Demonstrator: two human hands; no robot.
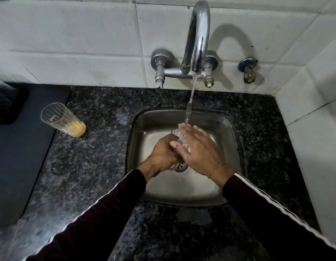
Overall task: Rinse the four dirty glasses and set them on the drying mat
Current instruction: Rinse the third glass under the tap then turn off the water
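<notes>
Over the steel sink my left hand grips a clear ribbed glass, mostly hidden by both hands. My right hand lies against the glass with straight, spread fingers, its fingertips in the water stream falling from the tap. A second glass with yellow residue at its bottom stands on the granite counter, at the edge of the dark drying mat to the left of the sink.
Dark speckled granite counter surrounds the sink. White tiled walls close in behind and on the right. A small valve sticks out of the wall right of the tap. A dark block sits at the mat's far left.
</notes>
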